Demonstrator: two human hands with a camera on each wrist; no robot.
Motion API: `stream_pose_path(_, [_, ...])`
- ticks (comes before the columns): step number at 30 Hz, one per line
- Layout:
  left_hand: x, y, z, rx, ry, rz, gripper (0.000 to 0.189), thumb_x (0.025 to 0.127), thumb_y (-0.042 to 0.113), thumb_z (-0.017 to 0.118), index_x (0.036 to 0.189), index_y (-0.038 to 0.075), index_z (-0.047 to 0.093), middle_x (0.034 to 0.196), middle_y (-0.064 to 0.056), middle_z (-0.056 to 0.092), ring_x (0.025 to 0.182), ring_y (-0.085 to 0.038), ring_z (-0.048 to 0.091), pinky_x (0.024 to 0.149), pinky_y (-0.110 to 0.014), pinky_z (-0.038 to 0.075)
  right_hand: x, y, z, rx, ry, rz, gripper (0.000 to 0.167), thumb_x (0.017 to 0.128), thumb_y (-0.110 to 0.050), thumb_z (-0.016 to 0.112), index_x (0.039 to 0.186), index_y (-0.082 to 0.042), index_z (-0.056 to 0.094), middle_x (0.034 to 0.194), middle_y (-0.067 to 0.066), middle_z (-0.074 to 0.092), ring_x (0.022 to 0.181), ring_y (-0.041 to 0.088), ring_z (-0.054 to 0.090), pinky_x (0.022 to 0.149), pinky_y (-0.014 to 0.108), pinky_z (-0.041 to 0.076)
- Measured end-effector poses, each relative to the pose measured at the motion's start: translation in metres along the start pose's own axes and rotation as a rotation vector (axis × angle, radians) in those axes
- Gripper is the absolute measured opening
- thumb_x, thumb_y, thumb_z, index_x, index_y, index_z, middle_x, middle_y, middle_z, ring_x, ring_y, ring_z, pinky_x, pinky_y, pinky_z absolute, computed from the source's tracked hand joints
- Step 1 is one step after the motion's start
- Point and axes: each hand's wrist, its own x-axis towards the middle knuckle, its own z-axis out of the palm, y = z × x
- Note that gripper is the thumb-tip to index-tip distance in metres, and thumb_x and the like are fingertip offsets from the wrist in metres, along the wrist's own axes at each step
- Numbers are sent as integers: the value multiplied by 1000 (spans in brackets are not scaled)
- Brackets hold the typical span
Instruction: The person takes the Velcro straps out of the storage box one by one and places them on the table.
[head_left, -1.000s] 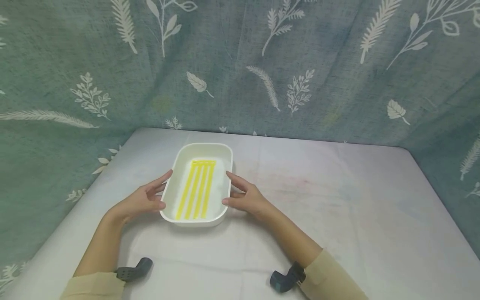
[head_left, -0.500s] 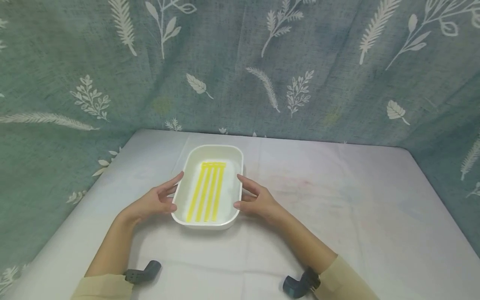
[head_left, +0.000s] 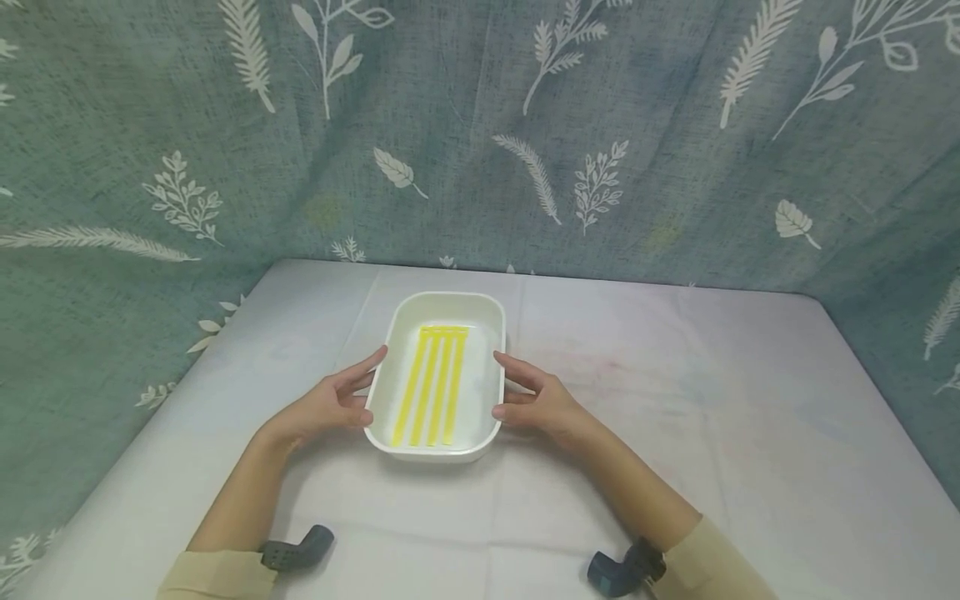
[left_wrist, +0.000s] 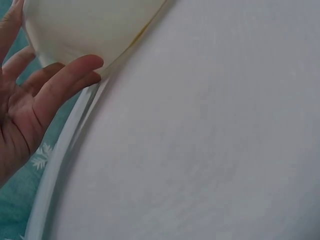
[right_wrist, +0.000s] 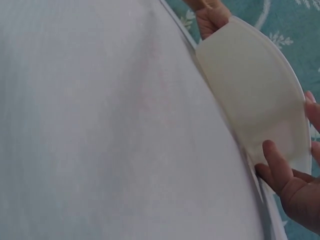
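Observation:
A white rectangular tray (head_left: 483, 400) with rounded corners lies left of the table's middle in the head view. Several long yellow strips (head_left: 426, 387), joined by a crossbar at the far end, show on its floor. My left hand (head_left: 326, 408) holds the tray's left side, thumb near the front corner and fingers spread along the wall. On the opposite side my right hand (head_left: 543, 404) grips it in the same way. The left wrist view shows the tray's outer wall (left_wrist: 75, 30) beside the thumb. Whether the tray's base touches the table cannot be told.
A white cloth (head_left: 637, 417) with faint pinkish stains covers the table. Behind and at the sides hangs a green-blue curtain (head_left: 465, 167) with white leaf prints. Dark wrist cameras (head_left: 300, 550) are strapped to both forearms.
Both hands have moved the tray to the right and slightly nearer, with the yellow strips still inside. The hold on each side looks the same.

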Motion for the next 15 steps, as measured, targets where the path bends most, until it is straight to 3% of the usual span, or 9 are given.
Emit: stream_pose_path(15, [10, 0, 24, -28, -20, 18, 99, 80, 2, 72, 153, 17, 8, 154, -26, 15, 117, -19, 58, 86, -37, 55, -16, -2, -21, 0, 17, 39, 83, 76, -3, 75, 147, -19, 35, 148, 14, 35, 130, 32, 45, 95, 38, 51])
